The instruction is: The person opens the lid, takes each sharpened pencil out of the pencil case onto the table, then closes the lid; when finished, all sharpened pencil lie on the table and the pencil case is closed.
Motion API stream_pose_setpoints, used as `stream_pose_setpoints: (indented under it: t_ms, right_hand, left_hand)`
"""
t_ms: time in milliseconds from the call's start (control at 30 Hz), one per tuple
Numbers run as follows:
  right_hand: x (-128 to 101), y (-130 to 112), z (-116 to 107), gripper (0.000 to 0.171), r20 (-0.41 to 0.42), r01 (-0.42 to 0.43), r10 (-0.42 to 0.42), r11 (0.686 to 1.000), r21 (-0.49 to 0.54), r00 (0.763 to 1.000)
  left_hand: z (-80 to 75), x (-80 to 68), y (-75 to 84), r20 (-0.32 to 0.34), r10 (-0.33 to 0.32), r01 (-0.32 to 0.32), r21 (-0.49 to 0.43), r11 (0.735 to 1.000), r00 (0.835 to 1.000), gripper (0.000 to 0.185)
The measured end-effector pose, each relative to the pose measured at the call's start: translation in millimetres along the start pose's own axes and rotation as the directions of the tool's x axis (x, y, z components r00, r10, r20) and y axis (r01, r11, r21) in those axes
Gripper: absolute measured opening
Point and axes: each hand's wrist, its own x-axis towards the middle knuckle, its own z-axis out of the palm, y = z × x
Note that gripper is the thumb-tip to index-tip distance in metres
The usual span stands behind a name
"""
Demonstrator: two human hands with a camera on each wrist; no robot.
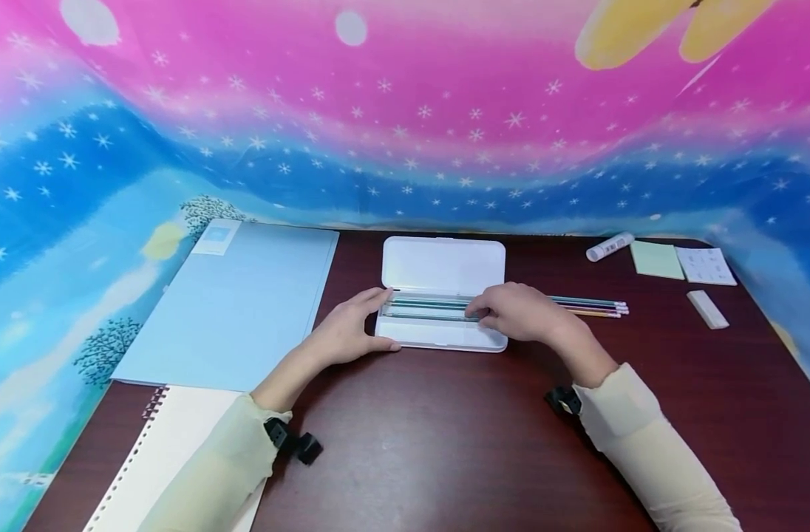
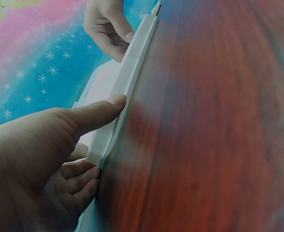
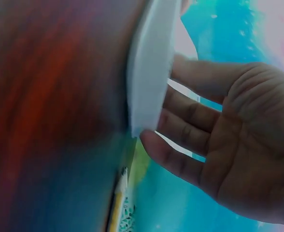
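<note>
An open white pencil case (image 1: pixel 443 336) lies in the middle of the dark wooden table (image 1: pixel 445 443), its lid (image 1: pixel 443 262) folded back. Teal pencils (image 1: pixel 431 304) lie in its tray. My left hand (image 1: pixel 378 319) grips the case's left end, with the thumb along the front rim (image 2: pixel 132 72) and the fingers (image 2: pixel 79 181) curled round the corner. My right hand (image 1: pixel 486 314) reaches into the right part of the tray with fairly straight fingers (image 3: pixel 180 113). The case wall (image 3: pixel 151 63) hides their tips. A few more pencils (image 1: pixel 591 307) lie just right of the case.
A light blue folder (image 1: pixel 232 303) and a spiral notebook (image 1: pixel 172 451) lie at the left. At the back right are a glue stick (image 1: pixel 610 246), green sticky notes (image 1: pixel 656 260), a white card (image 1: pixel 706 266) and an eraser (image 1: pixel 707 309). A colourful backdrop rises behind the table.
</note>
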Motion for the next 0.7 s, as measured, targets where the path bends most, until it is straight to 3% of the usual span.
stream_pose_setpoints:
  t_ms: [233,700]
  right_hand:
    - [1,-2,3,0.021,-0.031,-0.027,0.027,1.000,0.003,0.999]
    - [-3,8,-3,0.017,-0.095,0.002,0.001,1.000,0.029,0.996]
  left_hand:
    - [-0.6,-0.2,-0.1,0.007,-0.004,0.004,-0.002,1.000,1.000,0.097]
    - [-0.1,0.7,-1.2,0.000,0.010,-0.010,-0.005,1.000,1.000,0.098]
